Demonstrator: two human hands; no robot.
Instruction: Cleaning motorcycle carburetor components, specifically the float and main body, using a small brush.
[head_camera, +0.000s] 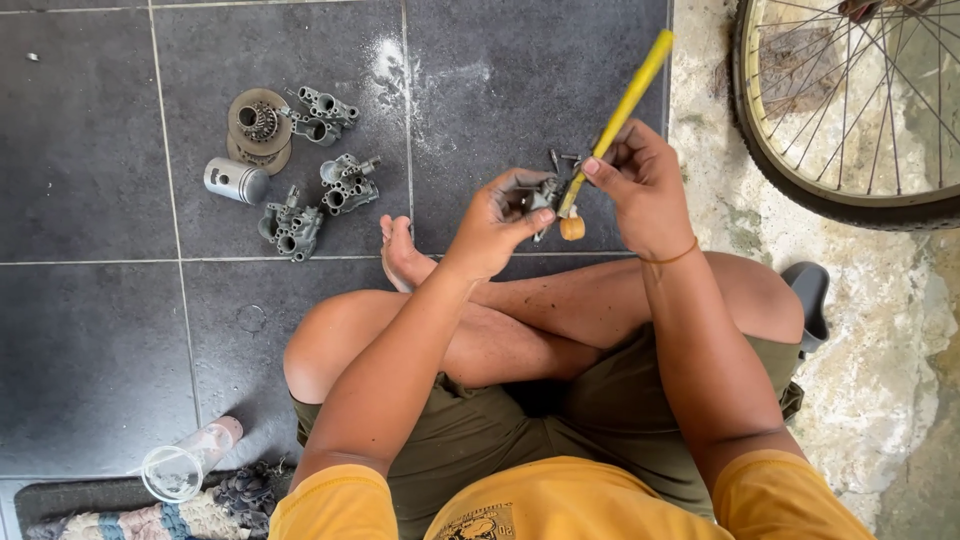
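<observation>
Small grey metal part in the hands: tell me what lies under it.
Under the grey metal part, held by the left hand, dark floor tile and a bare foot show. The right hand holds a yellow-handled tool against it. The part's underside is hidden.

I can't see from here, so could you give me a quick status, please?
Left hand grips small metal part. Right hand holds yellow-handled tool against it. Nothing in the way.
</observation>
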